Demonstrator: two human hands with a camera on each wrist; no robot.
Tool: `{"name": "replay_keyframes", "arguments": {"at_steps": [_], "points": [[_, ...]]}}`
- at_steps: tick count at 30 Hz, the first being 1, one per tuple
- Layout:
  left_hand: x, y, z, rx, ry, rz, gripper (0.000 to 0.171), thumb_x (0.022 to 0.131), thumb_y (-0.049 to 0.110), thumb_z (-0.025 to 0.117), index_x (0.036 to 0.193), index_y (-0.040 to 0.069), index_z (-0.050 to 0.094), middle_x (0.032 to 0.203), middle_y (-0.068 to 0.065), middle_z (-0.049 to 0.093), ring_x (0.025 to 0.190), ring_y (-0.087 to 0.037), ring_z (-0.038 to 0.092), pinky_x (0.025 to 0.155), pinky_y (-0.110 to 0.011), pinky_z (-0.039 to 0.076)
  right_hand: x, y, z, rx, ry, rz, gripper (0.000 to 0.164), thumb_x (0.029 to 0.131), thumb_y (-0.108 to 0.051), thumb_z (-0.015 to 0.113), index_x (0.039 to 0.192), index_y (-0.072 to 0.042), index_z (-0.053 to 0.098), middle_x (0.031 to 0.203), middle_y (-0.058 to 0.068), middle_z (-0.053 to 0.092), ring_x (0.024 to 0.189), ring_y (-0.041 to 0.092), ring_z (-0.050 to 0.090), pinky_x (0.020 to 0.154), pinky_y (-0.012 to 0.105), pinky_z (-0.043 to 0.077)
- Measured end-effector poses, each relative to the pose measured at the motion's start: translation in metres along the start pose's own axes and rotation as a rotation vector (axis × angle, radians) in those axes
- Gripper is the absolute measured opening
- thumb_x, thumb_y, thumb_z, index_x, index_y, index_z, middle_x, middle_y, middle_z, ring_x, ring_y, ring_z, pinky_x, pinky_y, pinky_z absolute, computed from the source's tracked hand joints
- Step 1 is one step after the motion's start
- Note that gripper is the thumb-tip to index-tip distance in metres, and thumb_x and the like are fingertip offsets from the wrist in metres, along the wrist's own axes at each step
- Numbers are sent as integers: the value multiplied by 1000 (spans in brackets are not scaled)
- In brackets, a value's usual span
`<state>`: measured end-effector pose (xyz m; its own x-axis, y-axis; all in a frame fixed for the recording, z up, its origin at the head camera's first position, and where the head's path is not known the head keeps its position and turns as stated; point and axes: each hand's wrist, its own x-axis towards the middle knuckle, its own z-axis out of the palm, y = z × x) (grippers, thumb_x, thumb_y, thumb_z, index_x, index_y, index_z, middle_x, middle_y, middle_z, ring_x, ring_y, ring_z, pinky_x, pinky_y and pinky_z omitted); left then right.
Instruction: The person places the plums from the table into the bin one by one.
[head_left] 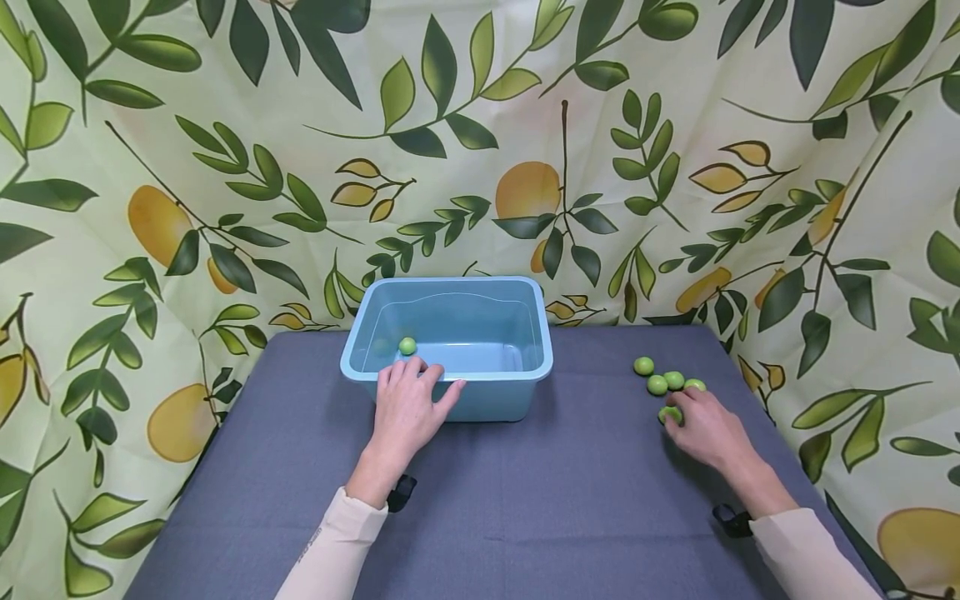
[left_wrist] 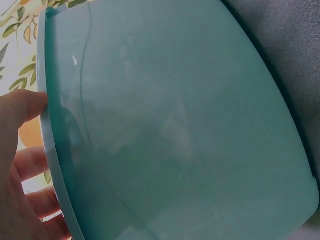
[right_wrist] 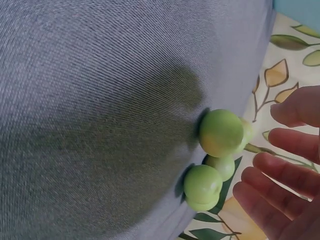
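Observation:
A blue plastic tub [head_left: 442, 282] stands at the back of the table, with one small round green fruit [head_left: 407, 346] inside near its left end. My left hand [head_left: 408, 404] rests on the tub's near rim. In the left wrist view its thumb [left_wrist: 32, 102] touches the rim's edge, and the other fingers reach over behind it. On the right, my right hand [head_left: 708, 429] hovers beside several loose green fruits [head_left: 657, 385]. Its thumb and index finger are near the closest fruit [head_left: 667, 414]. The right wrist view shows relaxed fingers apart from that fruit [right_wrist: 221, 133].
A grey-blue cloth [head_left: 570, 500] covers the table. Behind and at both sides hangs a curtain [head_left: 465, 183] printed with leaves and yellow fruit. Both wrists carry black straps [head_left: 402, 492], and the sleeves are pale.

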<state>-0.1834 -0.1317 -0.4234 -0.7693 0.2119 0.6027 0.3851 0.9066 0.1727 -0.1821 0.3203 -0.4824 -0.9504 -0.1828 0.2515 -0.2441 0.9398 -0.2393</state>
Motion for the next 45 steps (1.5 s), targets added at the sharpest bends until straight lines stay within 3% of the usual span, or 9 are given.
{"name": "replay_keyframes", "arguments": {"at_steps": [12, 45], "points": [[0, 0, 0, 2, 16, 11, 34, 90, 43, 74, 96, 10, 76, 90, -10, 61, 83, -34, 56, 84, -50, 44, 3, 2, 10, 34, -39, 22, 20, 86, -11, 70, 103, 1, 72, 103, 20, 63, 95, 43, 62, 70, 61, 52], [-1, 1, 0, 3, 14, 5, 34, 90, 44, 74, 97, 10, 76, 90, -10, 61, 83, -33, 56, 85, -51, 44, 7, 17, 22, 109, -56, 43, 25, 80, -1, 72, 104, 5, 69, 105, 24, 59, 94, 44, 59, 78, 58, 48]]}}
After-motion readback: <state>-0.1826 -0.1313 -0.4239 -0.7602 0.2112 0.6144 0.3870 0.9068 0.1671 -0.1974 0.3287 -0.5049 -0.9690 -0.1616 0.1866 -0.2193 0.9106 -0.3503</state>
